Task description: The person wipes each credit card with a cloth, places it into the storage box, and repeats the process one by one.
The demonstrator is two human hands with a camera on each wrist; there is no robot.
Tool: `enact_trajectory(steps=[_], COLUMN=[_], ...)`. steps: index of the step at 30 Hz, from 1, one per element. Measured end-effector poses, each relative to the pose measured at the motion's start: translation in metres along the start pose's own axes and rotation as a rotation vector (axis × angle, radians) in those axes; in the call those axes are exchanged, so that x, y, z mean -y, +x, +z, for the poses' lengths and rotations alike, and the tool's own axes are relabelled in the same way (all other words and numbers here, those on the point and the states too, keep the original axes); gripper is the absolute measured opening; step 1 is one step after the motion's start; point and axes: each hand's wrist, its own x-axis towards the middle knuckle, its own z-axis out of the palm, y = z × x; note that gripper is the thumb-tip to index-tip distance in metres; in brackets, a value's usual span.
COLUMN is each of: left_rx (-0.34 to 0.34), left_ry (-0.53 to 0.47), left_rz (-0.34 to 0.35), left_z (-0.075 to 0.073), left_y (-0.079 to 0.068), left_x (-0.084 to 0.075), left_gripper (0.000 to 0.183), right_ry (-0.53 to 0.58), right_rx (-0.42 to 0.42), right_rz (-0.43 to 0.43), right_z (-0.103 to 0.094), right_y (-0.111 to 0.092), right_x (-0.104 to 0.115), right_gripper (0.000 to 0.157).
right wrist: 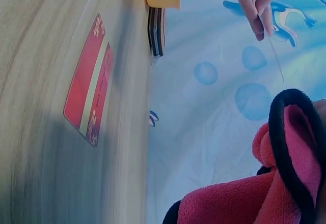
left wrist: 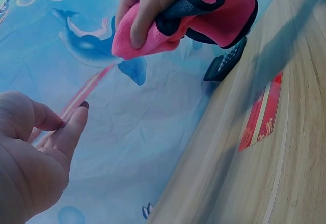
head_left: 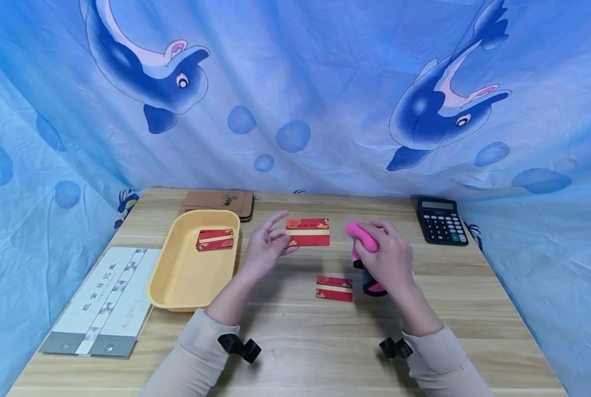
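Observation:
My left hand (head_left: 265, 248) pinches a red card (head_left: 308, 232) with a pale yellow stripe by its left end, holding it up above the table. In the left wrist view that raised card (left wrist: 81, 96) shows nearly edge-on. My right hand (head_left: 387, 256) grips a bunched pink cloth (head_left: 363, 237) with black edging, just right of the raised card. In the right wrist view a small gap separates the cloth (right wrist: 229, 201) from the card's edge. A second red card (head_left: 334, 289) lies flat on the table below the hands.
A yellow tray (head_left: 176, 292) left of my left hand holds several red cards (head_left: 216, 240). Behind it lies a brown wallet-like case (head_left: 216, 202); a ledger binder (head_left: 101, 298) sits at far left. A black calculator (head_left: 442, 221) stands back right, before a blue dolphin curtain (head_left: 345, 99).

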Motion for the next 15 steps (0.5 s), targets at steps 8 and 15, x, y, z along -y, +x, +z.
enact_trajectory(steps=[8,15], left_rx=[0.044,-0.058], left_ry=[0.077,0.065], left_rz=[0.051,0.101], left_z=[-0.0016,-0.0050], left_y=[-0.0012,0.0031], left_x=[-0.0005,0.0043], left_gripper=[0.035,0.025], right_ry=[0.032,0.057], right_rx=[-0.014,-0.020], right_rz=[0.028,0.030], right_z=[-0.0012,-0.0017], right_y=[0.0009,0.0009], right_x=[-0.0005,-0.0008], right_gripper=[0.034,0.033])
